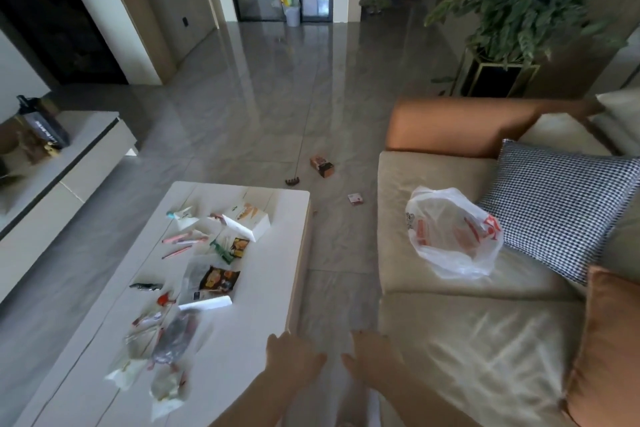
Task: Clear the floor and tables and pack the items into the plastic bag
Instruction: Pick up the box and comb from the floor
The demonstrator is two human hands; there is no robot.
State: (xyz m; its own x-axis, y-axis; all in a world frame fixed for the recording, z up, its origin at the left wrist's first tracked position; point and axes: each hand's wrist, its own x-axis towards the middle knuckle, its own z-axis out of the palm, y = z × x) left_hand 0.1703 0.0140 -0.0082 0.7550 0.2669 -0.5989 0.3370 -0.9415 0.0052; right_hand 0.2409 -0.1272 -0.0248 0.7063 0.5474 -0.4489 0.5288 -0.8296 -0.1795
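A white plastic bag with red print lies open on the beige sofa seat. The white coffee table carries several loose items: snack packets, pink pens, a white box, crumpled wrappers. On the grey floor lie an orange box, a small red-and-white pack and a dark claw-shaped piece. My left hand hovers over the table's near right corner. My right hand is over the gap beside the sofa. Both are empty with fingers apart.
The beige sofa fills the right, with a checked cushion and an orange cushion. A low TV cabinet with a dark bag stands at the left. A large potted plant stands behind the sofa.
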